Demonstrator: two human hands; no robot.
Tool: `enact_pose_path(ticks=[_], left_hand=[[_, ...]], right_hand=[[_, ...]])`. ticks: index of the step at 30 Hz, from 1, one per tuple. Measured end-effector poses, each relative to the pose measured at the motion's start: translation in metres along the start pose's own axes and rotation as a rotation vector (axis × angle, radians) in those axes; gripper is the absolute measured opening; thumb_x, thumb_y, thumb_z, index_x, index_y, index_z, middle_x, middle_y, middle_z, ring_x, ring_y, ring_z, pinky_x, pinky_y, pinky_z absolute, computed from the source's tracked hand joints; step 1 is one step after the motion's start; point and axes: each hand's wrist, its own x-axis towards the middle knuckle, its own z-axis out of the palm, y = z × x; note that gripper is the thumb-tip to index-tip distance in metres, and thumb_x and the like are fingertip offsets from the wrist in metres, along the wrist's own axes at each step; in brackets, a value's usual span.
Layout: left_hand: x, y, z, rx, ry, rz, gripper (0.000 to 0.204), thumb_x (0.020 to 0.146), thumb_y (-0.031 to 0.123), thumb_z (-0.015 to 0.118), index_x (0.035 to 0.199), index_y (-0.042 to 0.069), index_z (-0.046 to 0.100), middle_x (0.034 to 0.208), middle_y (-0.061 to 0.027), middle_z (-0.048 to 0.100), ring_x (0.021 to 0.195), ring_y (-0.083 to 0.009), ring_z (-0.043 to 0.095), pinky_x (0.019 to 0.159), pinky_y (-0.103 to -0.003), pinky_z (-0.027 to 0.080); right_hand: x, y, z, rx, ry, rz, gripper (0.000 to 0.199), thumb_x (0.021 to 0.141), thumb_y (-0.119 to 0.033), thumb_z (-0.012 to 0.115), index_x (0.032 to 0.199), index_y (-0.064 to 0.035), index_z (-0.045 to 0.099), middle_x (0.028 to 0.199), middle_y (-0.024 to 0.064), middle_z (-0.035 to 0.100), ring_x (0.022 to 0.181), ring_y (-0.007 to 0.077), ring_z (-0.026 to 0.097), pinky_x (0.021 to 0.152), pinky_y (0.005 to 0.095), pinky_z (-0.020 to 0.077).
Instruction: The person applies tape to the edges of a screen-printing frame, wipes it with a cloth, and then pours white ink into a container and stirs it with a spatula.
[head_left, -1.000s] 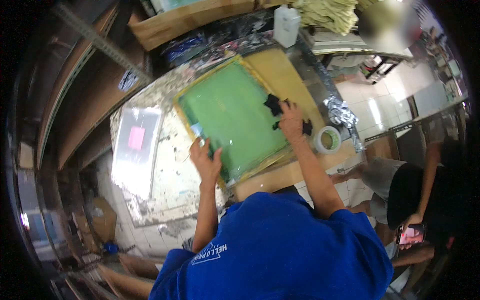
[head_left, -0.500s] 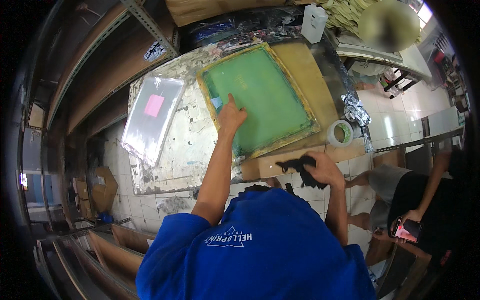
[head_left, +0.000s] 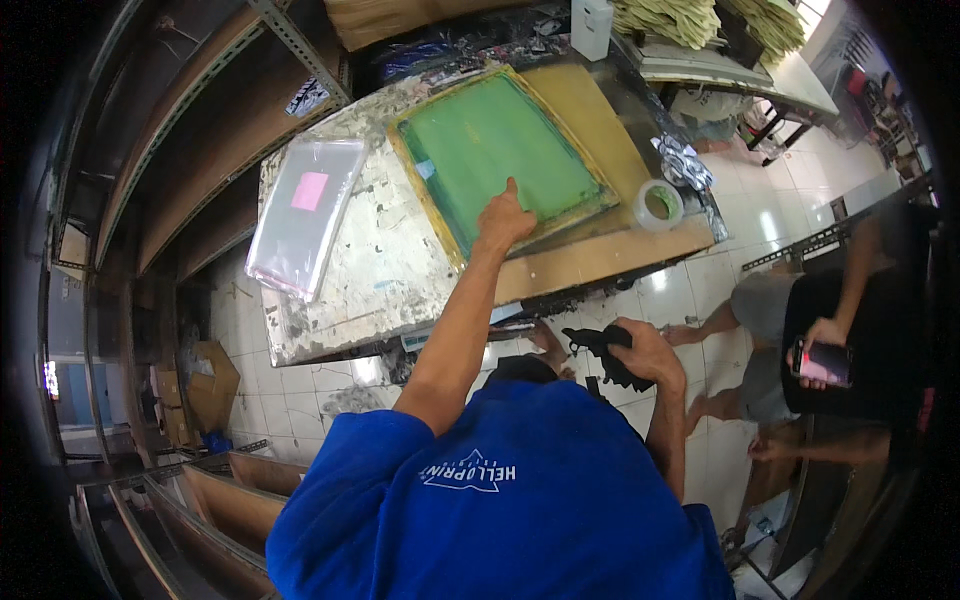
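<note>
**A:** Hands?

**B:** Left hand (head_left: 505, 218) is stretched out over the worktable (head_left: 395, 270), resting on the near edge of the green screen-printing frame (head_left: 500, 150). Index finger straight, tip pressed on the green mesh; other fingers curled under. It grips nothing.

**A:** Right?

**B:** Right hand (head_left: 650, 352) is off the table, below its near edge, close to the body. Fingers clamped round a crumpled black rag (head_left: 600, 350); part of the cloth hangs out to the left of the fist.

**A:** Where's the frame sitting?

**B:** Flat on the tabletop, middle to far side, skewed against the table edges. Wooden border all round, a small pale-blue patch near its left edge.

**A:** What else is on the table?

**B:** Roll of tape (head_left: 658, 203) near the right near corner, just beside the frame, not touching it. Clear plastic bag (head_left: 305, 215) with a pink slip inside on the left end, overhanging the left edge. White container (head_left: 592, 25) at the far edge.

**A:** Anyone else?

**B:** A second person (head_left: 850, 330) stands right of the table, holding a phone (head_left: 825, 362). Well apart from both hands.
</note>
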Motion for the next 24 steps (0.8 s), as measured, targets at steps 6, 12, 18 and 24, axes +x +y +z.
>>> enact_pose_path(ticks=[6,12,18,24], left_hand=[[-0.026,0.013,0.014,-0.011,-0.030,0.023,0.088,0.078,0.027,0.068,0.153,0.000,0.030,0.119,-0.0253,0.067,0.111,-0.0385,0.065,0.094,-0.047,0.053],[-0.049,0.017,0.023,-0.007,-0.011,0.057,0.087,0.079,0.027,0.068,0.152,0.000,0.030,0.120,-0.0264,0.066,0.111,-0.0396,0.065,0.094,-0.048,0.052],[-0.065,0.015,0.022,-0.046,-0.004,0.081,0.083,0.082,0.031,0.068,0.150,-0.001,0.034,0.133,-0.0272,0.058,0.121,-0.0401,0.058,0.102,-0.048,0.047],[-0.048,-0.019,0.049,-0.119,0.018,0.119,0.098,0.078,0.049,0.074,0.146,-0.011,0.036,0.147,-0.0310,0.043,0.137,-0.0416,0.042,0.116,-0.044,0.032]], right_hand=[[-0.038,0.008,0.013,0.052,0.006,0.083,0.024,0.078,-0.009,0.068,0.098,0.0046,0.064,0.082,0.0234,0.069,0.076,0.0335,0.070,0.071,0.0409,0.0531],[-0.056,0.022,0.024,0.057,0.033,0.064,0.028,0.079,-0.009,0.068,0.102,0.0044,0.063,0.085,0.0230,0.069,0.076,0.0321,0.069,0.071,0.0399,0.0529],[-0.069,0.021,0.030,0.014,0.044,0.051,0.031,0.078,-0.012,0.069,0.104,0.0031,0.064,0.087,0.0251,0.068,0.080,0.0339,0.069,0.074,0.0408,0.0531],[-0.070,0.041,0.038,-0.040,0.065,-0.035,0.035,0.076,-0.018,0.070,0.104,0.0011,0.063,0.091,0.0241,0.068,0.087,0.0375,0.066,0.080,0.0434,0.0521]])
